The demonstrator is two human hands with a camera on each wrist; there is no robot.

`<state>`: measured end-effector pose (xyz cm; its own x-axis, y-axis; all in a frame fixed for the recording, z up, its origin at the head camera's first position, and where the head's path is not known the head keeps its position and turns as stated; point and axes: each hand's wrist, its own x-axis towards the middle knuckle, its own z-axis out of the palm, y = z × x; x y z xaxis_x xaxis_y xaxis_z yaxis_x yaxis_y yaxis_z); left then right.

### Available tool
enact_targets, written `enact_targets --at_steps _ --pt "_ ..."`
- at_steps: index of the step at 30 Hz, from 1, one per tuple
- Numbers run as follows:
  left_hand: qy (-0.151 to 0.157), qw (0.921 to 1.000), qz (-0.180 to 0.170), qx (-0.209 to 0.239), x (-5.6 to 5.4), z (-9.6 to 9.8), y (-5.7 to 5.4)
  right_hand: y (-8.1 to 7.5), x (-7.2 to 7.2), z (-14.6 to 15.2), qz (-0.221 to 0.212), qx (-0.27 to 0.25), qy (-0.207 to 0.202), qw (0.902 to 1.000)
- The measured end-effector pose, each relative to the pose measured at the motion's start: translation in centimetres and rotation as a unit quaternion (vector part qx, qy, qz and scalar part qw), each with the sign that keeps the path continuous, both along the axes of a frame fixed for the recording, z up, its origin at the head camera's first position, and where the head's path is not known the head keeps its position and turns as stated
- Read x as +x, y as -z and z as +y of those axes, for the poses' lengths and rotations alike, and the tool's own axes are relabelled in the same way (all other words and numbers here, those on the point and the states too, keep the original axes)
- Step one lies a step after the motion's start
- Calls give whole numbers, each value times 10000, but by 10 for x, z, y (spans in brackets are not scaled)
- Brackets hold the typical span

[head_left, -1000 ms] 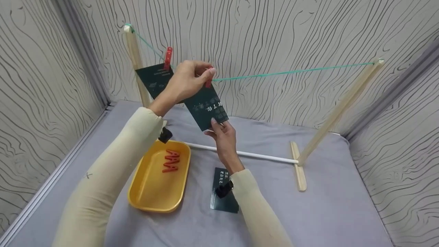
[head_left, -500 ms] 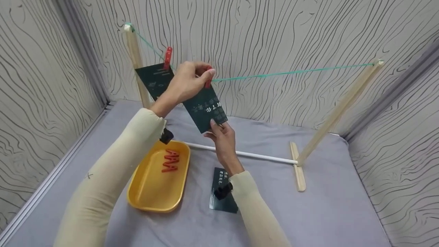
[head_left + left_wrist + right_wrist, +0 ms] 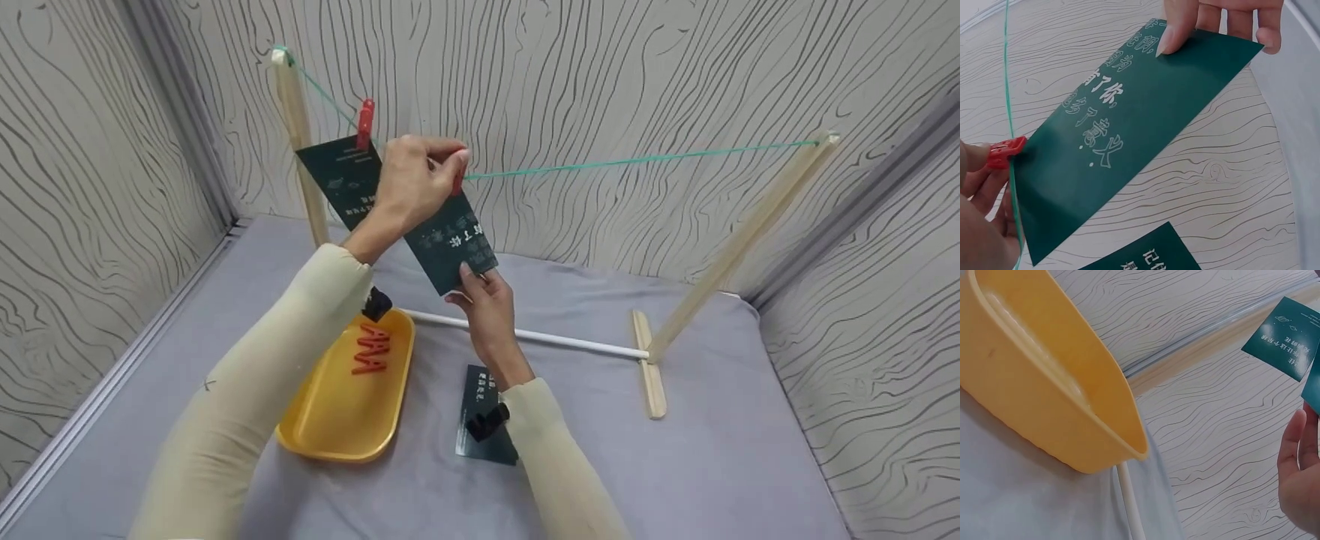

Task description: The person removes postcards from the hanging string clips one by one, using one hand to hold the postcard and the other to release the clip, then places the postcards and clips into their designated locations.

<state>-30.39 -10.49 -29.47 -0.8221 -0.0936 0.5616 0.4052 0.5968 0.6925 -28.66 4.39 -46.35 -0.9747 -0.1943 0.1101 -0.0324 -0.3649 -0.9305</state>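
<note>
My left hand (image 3: 416, 180) pinches a red clothespin (image 3: 1006, 153) at the green string (image 3: 637, 160). In the left wrist view the clothespin's tip sits at the edge of a dark green card (image 3: 1123, 112) printed with white characters. The card's lower end is held between thumb and fingers of my right hand (image 3: 491, 311). To the left, another green card (image 3: 337, 176) hangs from the string by its own red clothespin (image 3: 365, 124); my left hand and wrist cover part of it.
A yellow tray (image 3: 341, 420) with several red clothespins (image 3: 371, 350) stands at left on grey cloth. Another green card (image 3: 476, 442) lies under the right wrist. Wooden posts (image 3: 739, 247) hold the string, and a white rod (image 3: 577, 343) runs along the base.
My left hand and forearm have shifted slightly right and down, uncovering more of the hanging card. The held card's lower end has dropped a little; both grips stay the same.
</note>
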Motion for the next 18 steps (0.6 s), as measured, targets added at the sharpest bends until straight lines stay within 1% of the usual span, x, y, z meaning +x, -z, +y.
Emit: enact_targets --at_steps 4,8,13,18 --pt "-27 9999 163 20 1 1 3 2 2 0 -46 64 25 10000" --pt "-29 9997 162 179 2 1 4 3 4 1 -127 73 -2 9999" --pt "-37 9987 187 463 2 1 2 3 8 1 -131 44 -18 9999" --pt "-14 9971 427 628 1 1 -1 8 10 3 -139 1 -68 9999"
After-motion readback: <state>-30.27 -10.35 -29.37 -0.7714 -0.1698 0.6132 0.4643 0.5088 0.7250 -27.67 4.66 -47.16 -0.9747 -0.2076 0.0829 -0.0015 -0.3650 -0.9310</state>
